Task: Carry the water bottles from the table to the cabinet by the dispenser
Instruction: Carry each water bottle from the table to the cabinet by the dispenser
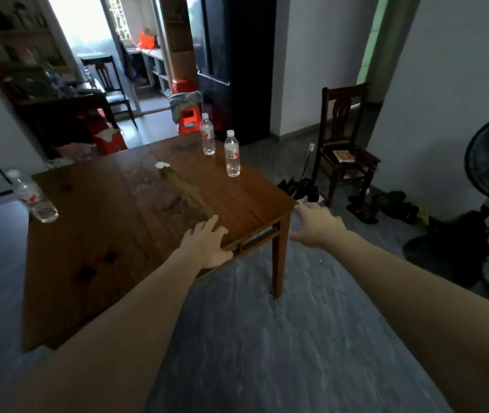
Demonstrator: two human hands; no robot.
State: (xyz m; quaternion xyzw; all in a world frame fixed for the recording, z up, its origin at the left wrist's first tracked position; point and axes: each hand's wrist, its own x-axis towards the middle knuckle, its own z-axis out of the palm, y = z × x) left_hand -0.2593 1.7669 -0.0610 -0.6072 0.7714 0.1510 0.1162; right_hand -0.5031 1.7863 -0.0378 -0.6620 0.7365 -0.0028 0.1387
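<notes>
three clear plastic water bottles with white caps and red-and-white labels stand on the dark brown wooden table [147, 234], none yet picked up. the far bottle [207, 134] sits near the table's 12 o'clock edge, the second bottle [232, 154] just beside it toward 1 o'clock, and the third bottle [33, 196] stands alone at the 9 o'clock corner, well apart from the pair.

the left hand [207, 244] rests flat on the near edge of the table, fingers straight and spread, holding nothing. the right hand [317, 223] hovers at the table's 3 o'clock corner, fingers loosely extended, also empty; whether its fingertips touch the wood i cannot tell.

risks, as i judge them: the pair stands close together, so a reach for one could knock the other over. the third bottle is very near the corner edge and a bump of the table could send it off. the bottles look only partly filled, so light and easy to tip.

hard to make out: the cabinet and dispenser are not identifiable in the dim, blurred background. the third bottle appears warped by the wide lens. a small white crumpled scrap [162, 165] lies mid-table, its nature unclear.
</notes>
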